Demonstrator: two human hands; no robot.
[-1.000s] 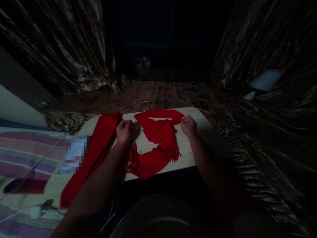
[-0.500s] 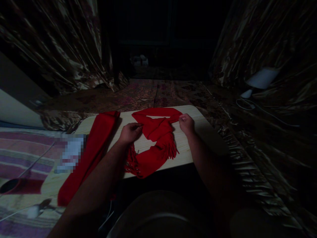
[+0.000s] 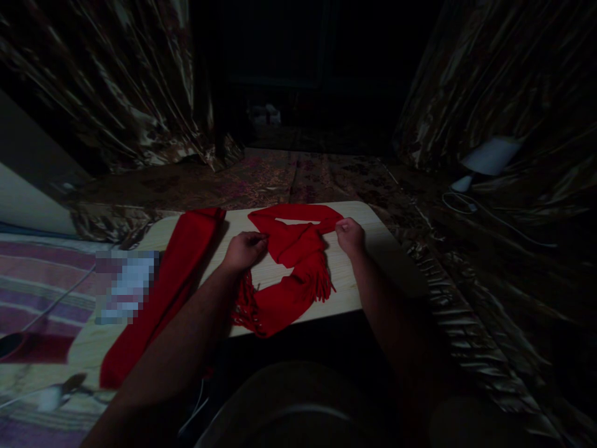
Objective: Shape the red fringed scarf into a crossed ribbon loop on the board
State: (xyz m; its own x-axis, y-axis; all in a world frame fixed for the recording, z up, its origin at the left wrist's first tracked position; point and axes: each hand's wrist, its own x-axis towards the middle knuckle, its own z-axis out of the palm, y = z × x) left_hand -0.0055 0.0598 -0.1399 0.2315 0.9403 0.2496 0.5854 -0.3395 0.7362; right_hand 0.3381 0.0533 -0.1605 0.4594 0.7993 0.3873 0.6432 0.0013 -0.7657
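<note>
A red scarf (image 3: 298, 246) with fringed ends lies looped and crossed over itself on a pale wooden table (image 3: 347, 283). My left hand (image 3: 245, 250) pinches the scarf's left edge between thumb and fingers. At the loop's right side, my right hand (image 3: 349, 236) is closed on the scarf's edge. One fringe hangs at the right below the crossing, the other at the lower left near my left forearm. Beside my left arm, a second red cloth, folded into a long strip (image 3: 175, 280), runs slantwise along the table; my forearm hides part of it.
A blurred-out printed item (image 3: 128, 286) lies at the table's left side. Left of the table is a striped bedcover (image 3: 41, 274) with a white cable and plug (image 3: 49, 398). A white lamp (image 3: 492, 155) stands at the right. Patterned curtains (image 3: 140, 93) hang behind.
The view has shifted slightly. Both hands keep their grip on the scarf, and its looped shape looks nearly the same.
</note>
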